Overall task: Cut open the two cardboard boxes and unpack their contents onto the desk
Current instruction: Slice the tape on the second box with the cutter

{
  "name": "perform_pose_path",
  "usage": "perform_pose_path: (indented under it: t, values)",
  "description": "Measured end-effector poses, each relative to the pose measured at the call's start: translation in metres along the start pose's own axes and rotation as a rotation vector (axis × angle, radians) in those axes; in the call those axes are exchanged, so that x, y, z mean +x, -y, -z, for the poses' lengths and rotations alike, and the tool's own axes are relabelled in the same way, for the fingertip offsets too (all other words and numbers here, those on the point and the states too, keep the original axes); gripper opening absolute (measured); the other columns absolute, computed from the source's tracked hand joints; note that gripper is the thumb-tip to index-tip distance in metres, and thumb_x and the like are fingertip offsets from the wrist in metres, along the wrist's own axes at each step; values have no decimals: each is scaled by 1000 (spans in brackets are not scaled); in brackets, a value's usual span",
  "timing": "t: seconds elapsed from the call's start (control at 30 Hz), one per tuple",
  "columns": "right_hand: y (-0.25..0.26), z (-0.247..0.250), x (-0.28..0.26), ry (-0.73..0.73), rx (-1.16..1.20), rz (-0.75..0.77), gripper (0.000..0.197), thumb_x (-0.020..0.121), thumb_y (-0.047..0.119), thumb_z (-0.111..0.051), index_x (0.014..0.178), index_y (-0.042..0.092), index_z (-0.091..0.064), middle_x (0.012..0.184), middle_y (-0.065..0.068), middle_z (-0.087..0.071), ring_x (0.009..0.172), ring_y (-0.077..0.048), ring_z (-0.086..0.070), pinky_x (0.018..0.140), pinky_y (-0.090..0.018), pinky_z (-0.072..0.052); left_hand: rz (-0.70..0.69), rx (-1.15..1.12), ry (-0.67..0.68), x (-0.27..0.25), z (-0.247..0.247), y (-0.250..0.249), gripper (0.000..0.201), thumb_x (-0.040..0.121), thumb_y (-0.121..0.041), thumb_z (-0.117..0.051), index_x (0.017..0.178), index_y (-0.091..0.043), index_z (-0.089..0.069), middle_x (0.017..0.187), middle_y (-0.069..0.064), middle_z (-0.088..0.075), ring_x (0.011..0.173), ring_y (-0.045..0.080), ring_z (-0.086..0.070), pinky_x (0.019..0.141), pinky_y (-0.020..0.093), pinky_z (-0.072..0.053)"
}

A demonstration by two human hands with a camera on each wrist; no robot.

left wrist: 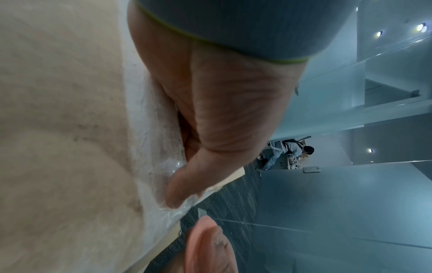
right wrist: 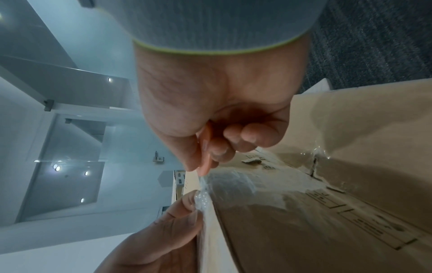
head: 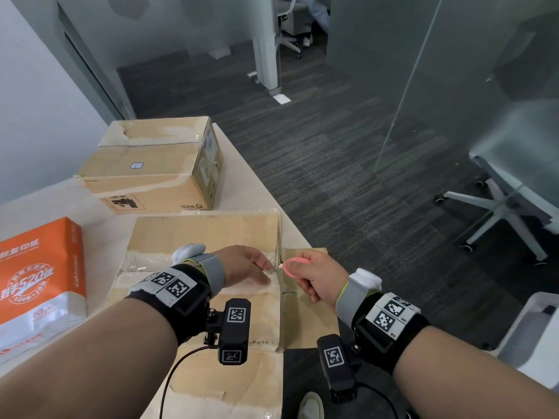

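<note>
A large cardboard box [head: 205, 237] lies in front of me on the desk, sealed with clear tape [head: 145, 261]. My left hand [head: 267, 272] lies on its top at the right edge, its thumb and a finger pinching a loose end of tape [right wrist: 198, 201]. My right hand [head: 302, 273] grips a pink cutter [head: 298, 263], the tip touching the tape at that same edge. In the left wrist view the cutter [left wrist: 203, 243] shows its short blade. The second box [head: 157, 164], also taped, stands further back on the desk.
An orange pack of copy paper [head: 39, 276] lies at the left on the pale desk [head: 99, 225]. Dark carpet runs along the desk's right edge. An office chair [head: 499, 207] and a white bin [head: 529, 328] stand to the right behind a glass partition.
</note>
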State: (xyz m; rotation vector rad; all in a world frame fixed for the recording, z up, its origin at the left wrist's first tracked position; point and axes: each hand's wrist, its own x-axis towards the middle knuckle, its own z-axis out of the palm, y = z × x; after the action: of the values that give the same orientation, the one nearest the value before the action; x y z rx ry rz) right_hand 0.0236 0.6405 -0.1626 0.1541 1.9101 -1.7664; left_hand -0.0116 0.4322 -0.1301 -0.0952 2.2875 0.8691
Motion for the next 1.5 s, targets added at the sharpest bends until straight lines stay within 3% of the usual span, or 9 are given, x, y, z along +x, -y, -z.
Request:
perform_pose_path:
  t: [0.13,0.33,0.6,0.73,0.83,1.0,1.13,1.4,1.5]
  values:
    - [5,-1,2,-7,-65,11,24,96,25,-65,77,15,-54,50,3,-44,40,-10,-33,43,-26,-31,-24,-18,6,1,0,0,19,67,-28,-85,68,-43,-76,75,-16,-69,82,13,-63,87,28,-46]
    - [5,-2,7,13,-124,18,20,93,26,-67,78,14,-59,47,3,-43,42,-13,-32,44,-26,-28,-34,-31,-3,4,-2,3,29,75,-17,-86,64,-42,-75,67,-20,-66,78,11,-60,82,26,-44]
    - [8,-1,7,34,-166,5,18,93,26,-68,81,15,-62,47,4,-42,39,-10,-32,43,-22,-27,-27,-61,-6,0,-2,2,20,76,-15,-86,72,-32,-76,68,-20,-67,76,8,-60,80,25,-44]
    - [8,1,3,50,-148,2,29,94,19,-67,69,18,-53,47,5,-40,37,-7,-32,40,-19,-27,-15,-64,-8,2,-2,3,22,75,-15,-87,70,-34,-77,64,-21,-67,75,9,-60,80,26,-44]
    - [8,-1,0,49,-136,-1,28,94,18,-67,70,17,-53,46,8,-40,35,-4,-33,38,-17,-28,-11,-52,-21,2,-2,3,20,75,-18,-88,72,-33,-76,68,-18,-67,77,10,-60,82,26,-44]
    - [10,1,-3,74,-64,-40,22,95,14,-65,76,14,-54,51,0,-35,40,-8,-28,37,-15,-28,-7,-26,-30,-2,-3,0,19,76,-20,-87,76,-35,-75,72,-17,-67,77,9,-60,81,26,-42]
    - [10,-2,-3,63,-66,-44,24,94,16,-66,74,21,-55,48,3,-39,38,-8,-30,38,-16,-28,0,-25,-41,-5,-1,-2,20,77,-19,-87,76,-34,-74,68,-18,-65,73,7,-59,79,25,-42]
    - [5,-3,-12,111,-82,-62,18,93,11,-65,77,11,-58,52,0,-36,39,-7,-27,38,-17,-23,42,-46,-52,-11,-1,-7,20,77,-16,-86,72,-32,-75,65,-19,-67,73,7,-61,74,23,-43]
    - [4,-4,-13,101,-68,-45,13,94,10,-65,83,7,-58,49,2,-35,39,-7,-27,39,-16,-24,58,-22,-82,-16,-5,-13,15,81,-19,-80,75,-33,-77,76,-20,-71,83,5,-64,81,20,-44]
